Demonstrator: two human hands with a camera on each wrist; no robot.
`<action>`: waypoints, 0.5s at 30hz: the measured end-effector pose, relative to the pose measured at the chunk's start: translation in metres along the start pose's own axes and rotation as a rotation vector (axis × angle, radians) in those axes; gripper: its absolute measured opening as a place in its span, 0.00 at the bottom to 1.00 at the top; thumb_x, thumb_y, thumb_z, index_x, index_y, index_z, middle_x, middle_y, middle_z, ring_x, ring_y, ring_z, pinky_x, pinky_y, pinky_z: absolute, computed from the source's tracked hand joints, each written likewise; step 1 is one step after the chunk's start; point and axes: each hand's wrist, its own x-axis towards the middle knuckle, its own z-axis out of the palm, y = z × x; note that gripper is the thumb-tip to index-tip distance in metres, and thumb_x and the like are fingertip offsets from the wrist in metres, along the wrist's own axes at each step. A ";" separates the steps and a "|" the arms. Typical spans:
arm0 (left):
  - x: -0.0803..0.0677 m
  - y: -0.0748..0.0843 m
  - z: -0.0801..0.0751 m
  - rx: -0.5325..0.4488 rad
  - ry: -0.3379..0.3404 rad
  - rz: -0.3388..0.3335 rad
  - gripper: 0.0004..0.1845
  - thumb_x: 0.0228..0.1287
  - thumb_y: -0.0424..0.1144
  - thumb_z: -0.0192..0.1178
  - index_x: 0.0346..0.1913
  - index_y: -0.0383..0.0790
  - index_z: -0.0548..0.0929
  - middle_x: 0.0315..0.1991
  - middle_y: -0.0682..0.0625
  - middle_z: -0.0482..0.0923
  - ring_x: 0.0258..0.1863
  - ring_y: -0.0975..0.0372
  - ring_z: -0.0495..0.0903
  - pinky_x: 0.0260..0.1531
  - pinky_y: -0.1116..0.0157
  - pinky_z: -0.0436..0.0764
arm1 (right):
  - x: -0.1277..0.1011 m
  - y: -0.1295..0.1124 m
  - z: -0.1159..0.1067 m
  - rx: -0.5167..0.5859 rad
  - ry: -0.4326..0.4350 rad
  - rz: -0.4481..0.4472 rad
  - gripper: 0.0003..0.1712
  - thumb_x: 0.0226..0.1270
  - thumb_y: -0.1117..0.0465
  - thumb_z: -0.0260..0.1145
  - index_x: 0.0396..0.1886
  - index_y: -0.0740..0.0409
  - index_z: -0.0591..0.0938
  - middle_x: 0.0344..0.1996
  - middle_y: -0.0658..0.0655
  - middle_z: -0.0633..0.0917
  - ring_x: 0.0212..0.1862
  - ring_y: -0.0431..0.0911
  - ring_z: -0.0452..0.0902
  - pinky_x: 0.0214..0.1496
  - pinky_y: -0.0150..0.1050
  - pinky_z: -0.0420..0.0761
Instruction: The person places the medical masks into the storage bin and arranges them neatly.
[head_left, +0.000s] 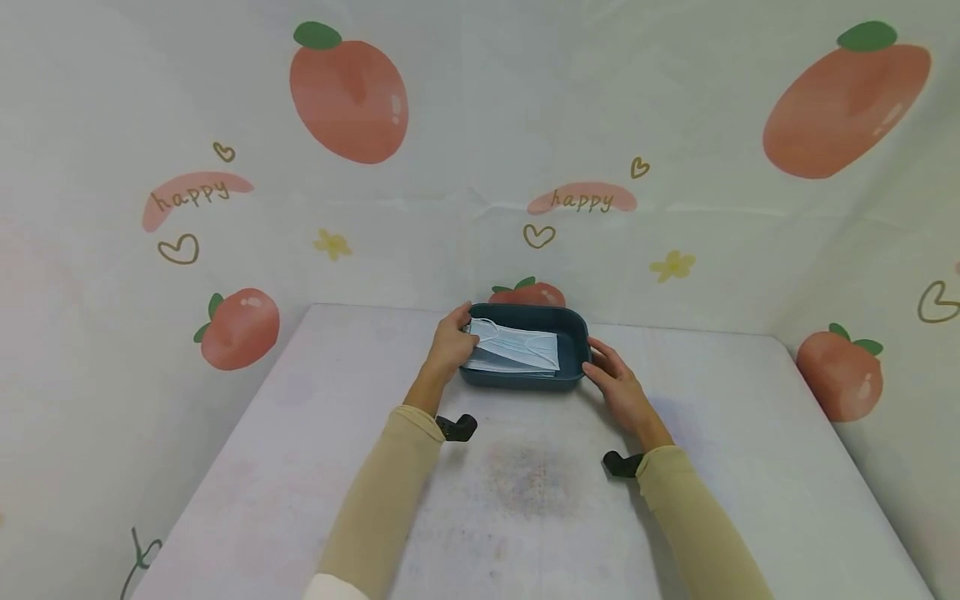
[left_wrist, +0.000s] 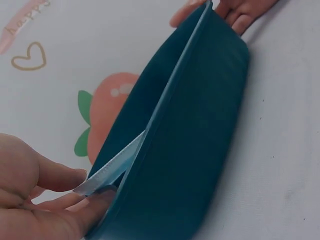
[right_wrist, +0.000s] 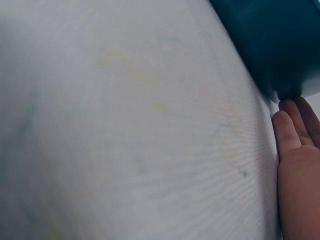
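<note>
One white table (head_left: 525, 500) carries the whole setup, enclosed by a backdrop (head_left: 480, 125) printed with peaches, hearts and the word "happy". A dark teal tray (head_left: 577, 329) stands near the table's far edge, close to the backdrop. Light blue face masks (head_left: 517, 348) lie stacked inside the tray, reaching its left end. The left hand (head_left: 452, 343) is at the tray's left end, thumb and fingers pinching the near edge of the masks (left_wrist: 112, 170) over the tray wall (left_wrist: 195, 135). The right hand (head_left: 618, 385) lies against the tray's right end, fingers straight and relaxed, fingertips (right_wrist: 287, 125) touching the tray wall; it holds nothing. Both forearms wear tan sleeves (head_left: 390, 492).
</note>
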 end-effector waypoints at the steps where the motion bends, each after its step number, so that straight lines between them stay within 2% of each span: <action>1: -0.001 0.001 0.000 0.004 0.008 0.006 0.40 0.65 0.20 0.53 0.80 0.44 0.61 0.78 0.41 0.62 0.81 0.51 0.57 0.81 0.52 0.58 | 0.000 0.000 0.000 0.007 0.002 0.000 0.38 0.77 0.49 0.61 0.81 0.42 0.59 0.81 0.63 0.59 0.81 0.57 0.55 0.84 0.57 0.54; 7: -0.008 0.005 -0.002 0.076 0.045 0.049 0.39 0.63 0.20 0.51 0.79 0.44 0.63 0.77 0.40 0.64 0.80 0.50 0.58 0.81 0.51 0.59 | 0.000 0.001 0.000 0.000 -0.005 -0.001 0.38 0.77 0.49 0.61 0.82 0.42 0.58 0.81 0.63 0.59 0.81 0.57 0.54 0.84 0.58 0.54; 10: -0.013 0.009 -0.004 0.122 0.067 0.075 0.38 0.64 0.22 0.49 0.78 0.45 0.64 0.77 0.40 0.64 0.76 0.49 0.65 0.77 0.50 0.65 | -0.001 0.001 0.000 0.006 -0.003 -0.014 0.38 0.77 0.50 0.61 0.82 0.43 0.58 0.80 0.64 0.60 0.81 0.57 0.55 0.83 0.57 0.55; 15: -0.016 0.014 -0.010 0.184 0.109 0.114 0.37 0.65 0.26 0.49 0.78 0.47 0.65 0.77 0.43 0.66 0.67 0.49 0.76 0.66 0.50 0.76 | 0.001 0.002 -0.001 0.004 -0.001 -0.024 0.38 0.77 0.50 0.61 0.81 0.43 0.59 0.80 0.64 0.61 0.80 0.56 0.56 0.83 0.57 0.56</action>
